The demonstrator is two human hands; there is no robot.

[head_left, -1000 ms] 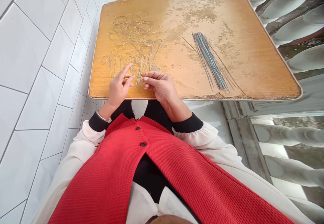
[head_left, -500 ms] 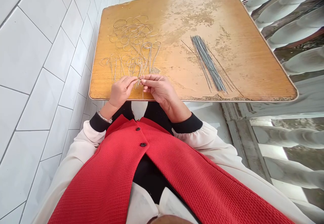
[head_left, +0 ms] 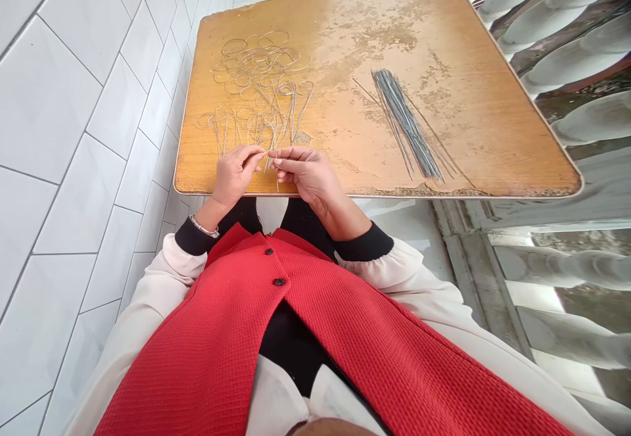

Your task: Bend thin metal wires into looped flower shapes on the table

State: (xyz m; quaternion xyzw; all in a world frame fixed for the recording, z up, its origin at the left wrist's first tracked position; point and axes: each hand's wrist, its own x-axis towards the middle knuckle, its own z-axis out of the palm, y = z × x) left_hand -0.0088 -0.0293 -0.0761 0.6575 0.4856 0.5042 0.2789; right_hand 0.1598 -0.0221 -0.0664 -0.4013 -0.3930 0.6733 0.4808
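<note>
My left hand (head_left: 235,173) and my right hand (head_left: 305,171) meet at the near edge of a worn wooden table (head_left: 483,146). Both are closed in a pinch on one thin metal wire (head_left: 270,154), fingertips almost touching. Just beyond my hands lies a pile of looped wires (head_left: 259,87), with their straight legs pointing toward me. A bundle of straight wires (head_left: 405,120) lies on the table to the right, apart from both hands.
A white tiled wall (head_left: 73,127) runs close along the table's left side. Stone balusters (head_left: 566,48) stand to the right. My red vest and cream sleeves fill the lower part of the view.
My left hand's fingers, raised and apart a second ago, have closed onto the wire held by my right hand. Both hands have drawn slightly closer together.
</note>
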